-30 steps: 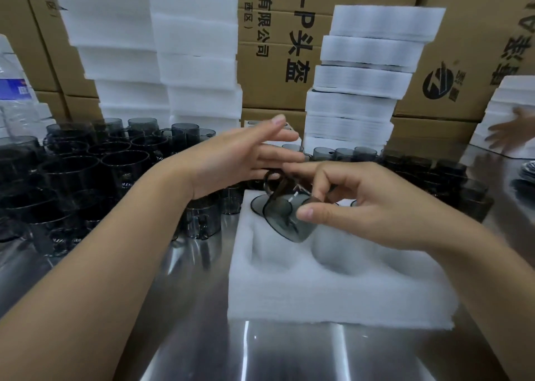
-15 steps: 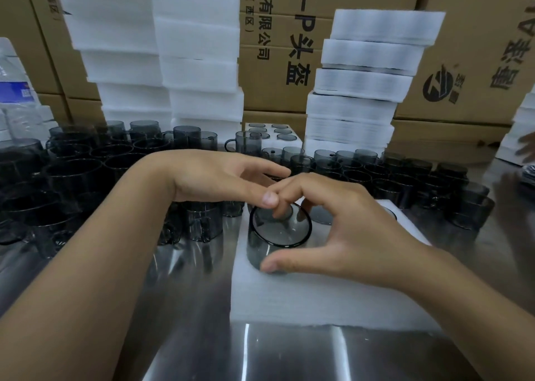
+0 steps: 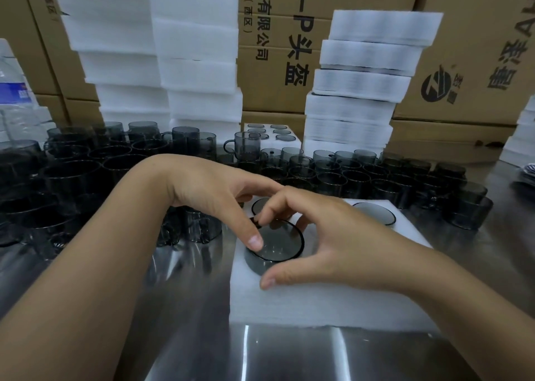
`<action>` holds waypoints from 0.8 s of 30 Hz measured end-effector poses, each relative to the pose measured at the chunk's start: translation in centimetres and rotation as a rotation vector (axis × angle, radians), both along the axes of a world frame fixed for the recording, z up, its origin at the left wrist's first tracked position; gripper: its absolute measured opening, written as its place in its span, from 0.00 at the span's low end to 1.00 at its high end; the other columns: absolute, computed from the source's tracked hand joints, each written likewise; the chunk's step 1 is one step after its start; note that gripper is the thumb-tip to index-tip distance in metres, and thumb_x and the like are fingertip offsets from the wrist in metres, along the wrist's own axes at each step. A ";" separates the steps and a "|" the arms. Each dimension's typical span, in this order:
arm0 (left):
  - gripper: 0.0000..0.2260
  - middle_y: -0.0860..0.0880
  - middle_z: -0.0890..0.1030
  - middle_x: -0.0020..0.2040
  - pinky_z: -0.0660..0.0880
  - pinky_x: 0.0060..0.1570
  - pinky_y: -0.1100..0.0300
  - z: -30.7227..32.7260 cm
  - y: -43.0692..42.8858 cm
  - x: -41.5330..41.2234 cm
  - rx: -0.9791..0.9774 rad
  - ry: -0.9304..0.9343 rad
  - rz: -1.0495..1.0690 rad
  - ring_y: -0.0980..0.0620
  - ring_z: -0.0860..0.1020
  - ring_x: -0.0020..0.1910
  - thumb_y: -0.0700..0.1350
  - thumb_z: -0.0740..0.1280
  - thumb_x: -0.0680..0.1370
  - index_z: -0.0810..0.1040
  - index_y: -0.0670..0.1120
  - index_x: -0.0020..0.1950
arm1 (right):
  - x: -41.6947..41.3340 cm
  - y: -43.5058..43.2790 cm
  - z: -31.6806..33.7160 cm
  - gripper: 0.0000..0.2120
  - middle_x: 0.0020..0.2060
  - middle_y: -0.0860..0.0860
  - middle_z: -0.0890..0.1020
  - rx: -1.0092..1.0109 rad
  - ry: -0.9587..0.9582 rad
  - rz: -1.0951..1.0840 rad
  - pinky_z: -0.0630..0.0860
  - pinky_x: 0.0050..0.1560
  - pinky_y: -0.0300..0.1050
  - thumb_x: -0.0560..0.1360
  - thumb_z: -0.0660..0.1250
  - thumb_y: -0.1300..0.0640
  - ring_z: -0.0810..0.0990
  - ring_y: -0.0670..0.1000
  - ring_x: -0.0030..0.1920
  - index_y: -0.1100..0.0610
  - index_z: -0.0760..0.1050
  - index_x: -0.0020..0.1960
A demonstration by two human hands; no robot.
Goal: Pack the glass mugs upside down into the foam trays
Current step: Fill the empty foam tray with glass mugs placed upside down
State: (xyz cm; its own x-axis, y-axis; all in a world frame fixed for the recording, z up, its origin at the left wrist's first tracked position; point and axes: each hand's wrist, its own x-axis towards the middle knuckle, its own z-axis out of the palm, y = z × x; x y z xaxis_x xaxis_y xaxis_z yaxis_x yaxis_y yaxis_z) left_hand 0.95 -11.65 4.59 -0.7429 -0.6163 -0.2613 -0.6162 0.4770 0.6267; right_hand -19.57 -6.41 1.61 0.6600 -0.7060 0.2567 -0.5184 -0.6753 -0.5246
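A smoky glass mug [image 3: 278, 244] sits upside down in the near-left pocket of the white foam tray [image 3: 318, 299], its base still standing above the foam. My left hand [image 3: 214, 195] presses its thumb on the left edge of the mug's base. My right hand [image 3: 341, 236] curls round the same mug, fingertips on the far rim of the base and thumb at the near side. Two other upside-down mug bases [image 3: 376, 212] [image 3: 260, 205] show in the tray's far pockets.
Several loose grey mugs [image 3: 86, 172] crowd the steel table [image 3: 188, 337] left of and behind the tray. Stacks of foam trays [image 3: 197, 62] [image 3: 367, 82] rise in front of cardboard boxes [image 3: 463, 62]. A filled tray [image 3: 269, 134] lies behind; a water bottle [image 3: 14, 91] stands far left.
My right hand turned the tilted mug upside down and lowered it into the near-left pocket. My left hand came down from above and now has its thumb on the mug's base.
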 end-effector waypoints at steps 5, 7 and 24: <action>0.39 0.62 0.70 0.70 0.60 0.73 0.51 0.0 0.2 -0.5 -0.025 -0.068 -0.014 0.60 0.64 0.72 0.58 0.76 0.62 0.67 0.59 0.71 | 0.2 -0.3 -0.2 0.24 0.53 0.33 0.77 -0.035 0.054 0.014 0.69 0.54 0.29 0.62 0.75 0.36 0.73 0.34 0.56 0.40 0.73 0.55; 0.39 0.62 0.70 0.70 0.59 0.73 0.50 0.0 0.3 -0.5 -0.029 -0.084 -0.004 0.59 0.64 0.72 0.59 0.76 0.61 0.67 0.60 0.70 | 0.1 -0.3 -0.1 0.21 0.52 0.32 0.77 0.007 0.017 0.011 0.69 0.54 0.29 0.64 0.70 0.33 0.74 0.34 0.56 0.39 0.74 0.54; 0.51 0.72 0.57 0.68 0.56 0.69 0.63 0.4 0.8 -1.6 -0.092 -0.312 0.109 0.66 0.56 0.70 0.63 0.76 0.58 0.52 0.66 0.75 | 0.1 -1.4 -1.3 0.36 0.67 0.44 0.64 -0.103 0.390 -0.347 0.58 0.60 0.39 0.70 0.55 0.29 0.60 0.46 0.67 0.43 0.55 0.73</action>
State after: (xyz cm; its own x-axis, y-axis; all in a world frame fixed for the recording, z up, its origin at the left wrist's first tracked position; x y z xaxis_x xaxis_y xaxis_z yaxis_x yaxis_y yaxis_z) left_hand -0.65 -10.85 4.94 -0.5639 -0.7194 -0.4056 -0.8222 0.4431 0.3572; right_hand -19.43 -7.77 0.33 0.4524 -0.8839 0.1181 -0.8639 -0.4673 -0.1879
